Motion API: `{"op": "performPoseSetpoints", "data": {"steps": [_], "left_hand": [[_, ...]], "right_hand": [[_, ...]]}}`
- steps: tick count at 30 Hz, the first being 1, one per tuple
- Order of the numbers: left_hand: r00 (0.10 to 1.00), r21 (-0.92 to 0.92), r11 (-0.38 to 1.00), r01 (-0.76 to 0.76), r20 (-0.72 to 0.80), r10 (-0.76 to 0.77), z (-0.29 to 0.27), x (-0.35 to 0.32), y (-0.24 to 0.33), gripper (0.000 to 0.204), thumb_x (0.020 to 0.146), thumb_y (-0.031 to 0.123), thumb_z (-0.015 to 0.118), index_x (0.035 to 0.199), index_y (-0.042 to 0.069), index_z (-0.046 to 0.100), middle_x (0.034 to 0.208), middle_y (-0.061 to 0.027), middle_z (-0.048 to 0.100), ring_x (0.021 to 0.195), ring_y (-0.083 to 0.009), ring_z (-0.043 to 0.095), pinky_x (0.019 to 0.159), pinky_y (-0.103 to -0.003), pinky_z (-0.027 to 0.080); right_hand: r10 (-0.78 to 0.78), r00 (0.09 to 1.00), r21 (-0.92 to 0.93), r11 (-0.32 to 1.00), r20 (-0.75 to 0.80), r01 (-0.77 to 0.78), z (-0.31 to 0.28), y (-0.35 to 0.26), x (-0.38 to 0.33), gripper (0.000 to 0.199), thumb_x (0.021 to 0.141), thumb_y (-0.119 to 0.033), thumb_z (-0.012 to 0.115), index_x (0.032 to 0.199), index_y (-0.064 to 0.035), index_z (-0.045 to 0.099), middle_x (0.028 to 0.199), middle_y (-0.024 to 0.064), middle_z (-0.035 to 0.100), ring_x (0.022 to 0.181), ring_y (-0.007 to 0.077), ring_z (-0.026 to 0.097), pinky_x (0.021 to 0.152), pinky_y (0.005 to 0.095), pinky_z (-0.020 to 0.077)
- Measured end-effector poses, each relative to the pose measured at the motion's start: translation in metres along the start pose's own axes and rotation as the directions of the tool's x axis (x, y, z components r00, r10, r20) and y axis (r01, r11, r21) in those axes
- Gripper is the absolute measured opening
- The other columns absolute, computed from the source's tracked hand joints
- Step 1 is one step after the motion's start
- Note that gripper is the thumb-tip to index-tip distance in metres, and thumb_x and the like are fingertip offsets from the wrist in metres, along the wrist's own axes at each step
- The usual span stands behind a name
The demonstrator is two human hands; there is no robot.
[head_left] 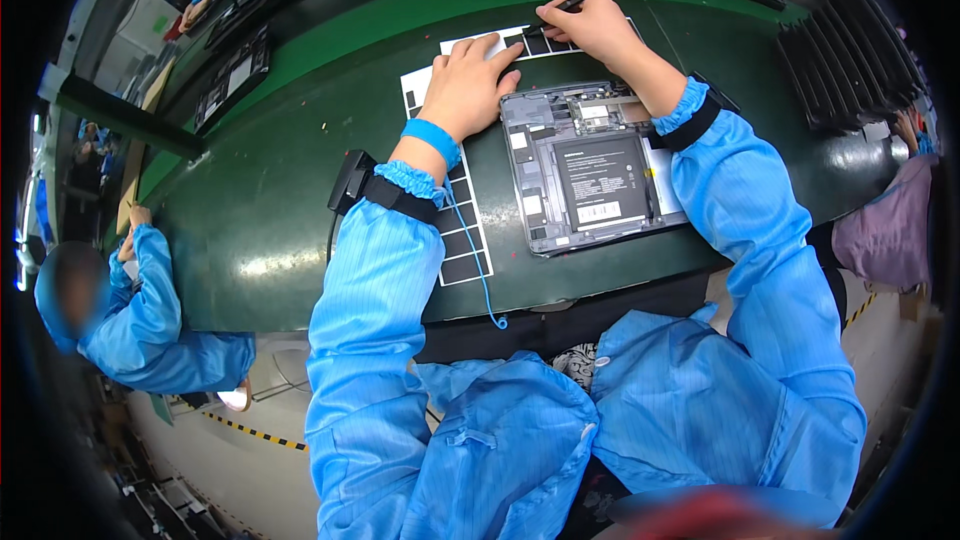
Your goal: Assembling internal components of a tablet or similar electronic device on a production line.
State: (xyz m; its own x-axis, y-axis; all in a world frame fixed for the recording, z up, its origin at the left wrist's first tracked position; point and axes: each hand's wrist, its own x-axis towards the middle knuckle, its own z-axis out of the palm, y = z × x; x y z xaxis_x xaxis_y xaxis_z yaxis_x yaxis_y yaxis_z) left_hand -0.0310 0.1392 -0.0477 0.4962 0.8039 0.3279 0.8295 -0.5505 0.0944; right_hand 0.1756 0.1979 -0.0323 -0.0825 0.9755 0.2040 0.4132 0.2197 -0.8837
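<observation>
Close work on a white sheet bearing black rectangular patches, just beyond an opened grey tablet-like device.

The step in hand looks like loosening 1 patch with a slim black pen-shaped tool; the next move probably calls for a light lift while the sheet is steadied. The right hand has thumb and forefinger clamped on the tool, its lower end at the patches; exact contact is too small to tell. The left hand is palm down, fingers apart, gripping nothing, fingertips on the sheet's left part. A 2nd white sheet with black patches lies left of the device on the dark green table. The device lies flat, its black rectangular battery exposed, neither hand gripping it.
</observation>
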Motion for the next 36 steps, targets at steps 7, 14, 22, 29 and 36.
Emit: {"op": "performPoseSetpoints", "data": {"steps": [7, 14, 22, 29, 36], "left_hand": [[0.999, -0.027, 0.999, 0.024, 0.025, -0.023, 0.001, 0.001, -0.005, 0.039, 0.092, 0.036, 0.049, 0.129, 0.025, 0.053, 0.135, -0.0091, 0.044, 0.126, -0.0284, 0.037, 0.100, -0.046, 0.032], [0.995, -0.067, 0.995, 0.075, 0.064, -0.071, -0.003, 0.002, -0.005, 0.037, 0.091, 0.040, 0.052, 0.126, 0.029, 0.056, 0.133, -0.0089, 0.043, 0.125, -0.0305, 0.036, 0.101, -0.047, 0.029], [0.996, -0.139, 0.987, 0.085, 0.022, -0.082, 0.005, 0.005, -0.012, 0.033, 0.092, 0.037, 0.051, 0.122, 0.027, 0.060, 0.129, -0.0092, 0.046, 0.122, -0.0302, 0.039, 0.100, -0.044, 0.032], [0.939, -0.479, 0.875, 0.070, -0.264, -0.220, -0.047, 0.008, 0.035, 0.026, 0.091, 0.022, 0.053, 0.096, -0.001, 0.065, 0.080, -0.0098, 0.064, 0.075, -0.0215, 0.062, 0.069, -0.030, 0.049], [0.877, -0.725, 0.494, 0.479, 0.421, -0.232, -0.034, 0.014, 0.099, 0.027, 0.090, 0.023, 0.059, 0.091, -0.003, 0.057, 0.068, -0.0052, 0.062, 0.045, -0.0084, 0.051, 0.042, -0.021, 0.039]], "right_hand": [[-0.041, 0.999, -0.002, 0.999, 0.003, 0.041, 0.004, -0.003, -0.002, 0.024, 0.079, -0.023, 0.067, 0.087, -0.0007, 0.070, 0.072, 0.0082, 0.070, 0.068, 0.0141, 0.068, 0.064, 0.0259, 0.0532], [-0.131, 0.990, 0.036, 0.991, -0.056, 0.133, 0.005, -0.009, -0.005, 0.021, 0.079, -0.017, 0.065, 0.084, 0.0026, 0.068, 0.074, 0.0115, 0.070, 0.069, 0.0156, 0.069, 0.065, 0.0265, 0.0540], [-0.088, 0.996, 0.381, 0.922, 0.022, 0.073, -0.068, -0.046, -0.029, 0.024, 0.083, -0.018, 0.067, 0.096, 0.0024, 0.064, 0.084, 0.0131, 0.067, 0.078, 0.0193, 0.068, 0.068, 0.0258, 0.0536], [0.177, 0.977, 0.327, 0.922, 0.117, -0.207, -0.115, -0.012, -0.088, 0.025, 0.085, -0.020, 0.064, 0.097, 0.0026, 0.064, 0.085, 0.0137, 0.067, 0.078, 0.0176, 0.067, 0.067, 0.0239, 0.0525], [0.166, 0.978, 0.415, 0.887, 0.124, -0.203, -0.108, 0.009, -0.103, 0.025, 0.085, -0.016, 0.064, 0.097, 0.0056, 0.063, 0.083, 0.0156, 0.068, 0.077, 0.0178, 0.068, 0.066, 0.0225, 0.0533]]}}
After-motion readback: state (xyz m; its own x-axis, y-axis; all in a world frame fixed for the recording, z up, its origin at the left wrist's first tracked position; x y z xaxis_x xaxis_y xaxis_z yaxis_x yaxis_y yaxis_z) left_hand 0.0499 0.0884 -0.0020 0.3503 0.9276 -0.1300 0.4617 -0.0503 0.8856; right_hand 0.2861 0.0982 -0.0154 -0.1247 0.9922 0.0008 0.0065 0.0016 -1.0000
